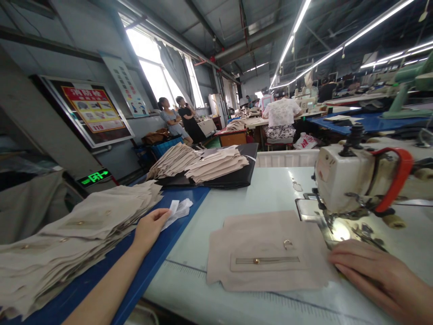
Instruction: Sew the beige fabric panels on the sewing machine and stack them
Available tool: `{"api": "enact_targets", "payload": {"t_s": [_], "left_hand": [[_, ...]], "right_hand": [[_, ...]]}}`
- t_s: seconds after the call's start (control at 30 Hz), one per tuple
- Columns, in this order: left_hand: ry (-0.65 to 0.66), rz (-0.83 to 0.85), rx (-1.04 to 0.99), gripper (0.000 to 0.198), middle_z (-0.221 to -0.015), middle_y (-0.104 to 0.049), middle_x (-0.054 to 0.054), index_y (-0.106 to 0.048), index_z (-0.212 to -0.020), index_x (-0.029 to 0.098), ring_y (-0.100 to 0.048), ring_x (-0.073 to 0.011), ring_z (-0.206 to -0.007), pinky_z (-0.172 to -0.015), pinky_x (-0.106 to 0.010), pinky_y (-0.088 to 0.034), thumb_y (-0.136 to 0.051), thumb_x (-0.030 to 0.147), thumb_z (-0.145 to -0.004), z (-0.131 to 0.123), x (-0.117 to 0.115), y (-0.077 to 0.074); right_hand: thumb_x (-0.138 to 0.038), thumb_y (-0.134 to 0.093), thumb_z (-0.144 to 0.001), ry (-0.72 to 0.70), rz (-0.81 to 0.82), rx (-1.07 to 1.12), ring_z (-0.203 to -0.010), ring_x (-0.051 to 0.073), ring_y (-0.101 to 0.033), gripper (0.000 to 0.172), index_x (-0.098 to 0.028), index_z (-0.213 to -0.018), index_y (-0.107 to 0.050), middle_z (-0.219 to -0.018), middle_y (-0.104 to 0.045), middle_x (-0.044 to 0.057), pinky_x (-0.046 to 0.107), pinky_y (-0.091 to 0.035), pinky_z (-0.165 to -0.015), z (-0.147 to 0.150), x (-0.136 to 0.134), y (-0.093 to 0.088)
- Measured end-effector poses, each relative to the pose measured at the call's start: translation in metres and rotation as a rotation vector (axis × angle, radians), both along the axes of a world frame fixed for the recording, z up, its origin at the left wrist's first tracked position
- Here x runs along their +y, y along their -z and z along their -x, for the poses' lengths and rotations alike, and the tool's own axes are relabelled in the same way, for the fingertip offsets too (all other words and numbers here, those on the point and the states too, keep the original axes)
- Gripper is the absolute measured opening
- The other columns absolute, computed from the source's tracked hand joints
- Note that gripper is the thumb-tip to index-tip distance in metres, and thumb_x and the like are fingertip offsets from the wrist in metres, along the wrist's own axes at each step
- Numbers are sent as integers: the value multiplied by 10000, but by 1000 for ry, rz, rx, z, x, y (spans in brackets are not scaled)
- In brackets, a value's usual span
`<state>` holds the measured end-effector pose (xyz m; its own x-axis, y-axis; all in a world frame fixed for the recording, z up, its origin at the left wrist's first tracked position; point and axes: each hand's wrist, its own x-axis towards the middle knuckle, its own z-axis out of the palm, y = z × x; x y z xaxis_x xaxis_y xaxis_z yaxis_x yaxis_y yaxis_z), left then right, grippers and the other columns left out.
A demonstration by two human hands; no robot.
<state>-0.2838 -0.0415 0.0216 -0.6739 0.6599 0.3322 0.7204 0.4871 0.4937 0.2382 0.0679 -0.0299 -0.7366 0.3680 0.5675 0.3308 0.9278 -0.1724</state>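
My left hand (151,229) reaches out over the blue side table, thumb and fingers pinched on a thin white slip (175,206). More thin white pieces (183,208) lie beneath and beside that slip. On the pale table in front of me lies a beige fabric panel (264,280) with a stitched zip opening, a gold-coloured zip pull (256,261) and a small metal ring (287,244). My right hand (379,273) lies with fingers stretched out at the panel's right edge, below the lit needle area of a sewing machine (352,180). Its fingertips touch the fabric; its thumb is partly hidden.
A tall pile of similar panels (111,207) covers the blue table (199,198) at left. Two more beige fabric stacks (216,164) lie on a black board (243,178) ahead. The machine has a red guard (401,180). Other people work or stand farther back.
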Motion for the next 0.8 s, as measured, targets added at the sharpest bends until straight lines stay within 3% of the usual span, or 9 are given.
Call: {"api": "enact_targets", "payload": {"t_s": [0.07,0.2,0.27,0.33,0.43,0.53,0.67,0.8], "left_hand": [[4,-20,68,331,-783,-751,-78,-697,-770,205,-699,-295,-778,-735,-367,-545,-508,472,-722,-3,-1,0],[68,-96,253,254,-975,-741,-135,-656,-779,208,-661,-339,-1028,-978,-461,-479,-462,372,-789,-17,-3,-4],[166,-141,365,236,-991,-738,-132,-644,-770,215,-648,-324,-1052,-1031,-465,-443,-461,351,-832,-30,-1,-7],[331,-239,554,235,-943,-737,-115,-646,-785,211,-666,-286,-971,-988,-435,-474,-474,330,-894,-51,4,-10],[626,-394,866,212,-885,-721,-83,-656,-855,191,-670,-237,-864,-877,-380,-519,-494,271,-965,-98,17,-11],[835,-407,956,218,-872,-710,-65,-651,-882,177,-669,-215,-841,-844,-356,-523,-464,201,-991,-159,32,-5],[993,-411,916,286,-877,-714,-59,-647,-912,162,-671,-192,-808,-802,-328,-532,-380,144,-1013,-232,52,13],[1110,-400,914,320,-892,-712,-67,-646,-949,156,-669,-188,-790,-757,-304,-543,-345,53,-975,-269,68,34]], "right_hand": [[-236,-579,-917,-2,-4,-3,-918,210,-748,207,-272,-1035,-745,-1014,-772,52,255,-623,-808,0,-1,1],[-228,-539,-949,-18,-5,-50,-1058,220,-708,269,-264,-1146,-717,-1113,-756,65,325,-572,-960,4,-8,-2],[-228,-528,-961,-49,28,-126,-1115,223,-681,285,-250,-1187,-699,-1146,-747,69,356,-530,-1023,7,-15,-8],[-224,-512,-967,-79,111,-184,-1121,220,-669,281,-223,-1176,-700,-1157,-738,79,364,-503,-1046,10,-20,-15],[-189,-493,-958,-113,220,-193,-1084,219,-662,275,-187,-1125,-711,-1144,-726,94,370,-483,-1041,14,-24,-22],[-212,-511,-952,-132,235,-173,-1064,229,-647,248,-170,-1093,-710,-1105,-725,100,365,-484,-1002,16,-21,-22],[-235,-526,-955,-139,166,-233,-991,214,-641,196,-158,-1023,-693,-1009,-725,91,332,-486,-935,16,-15,-20],[-217,-520,-952,-159,70,-257,-977,195,-631,161,-151,-935,-666,-947,-710,80,284,-471,-914,15,-12,-22]]}}
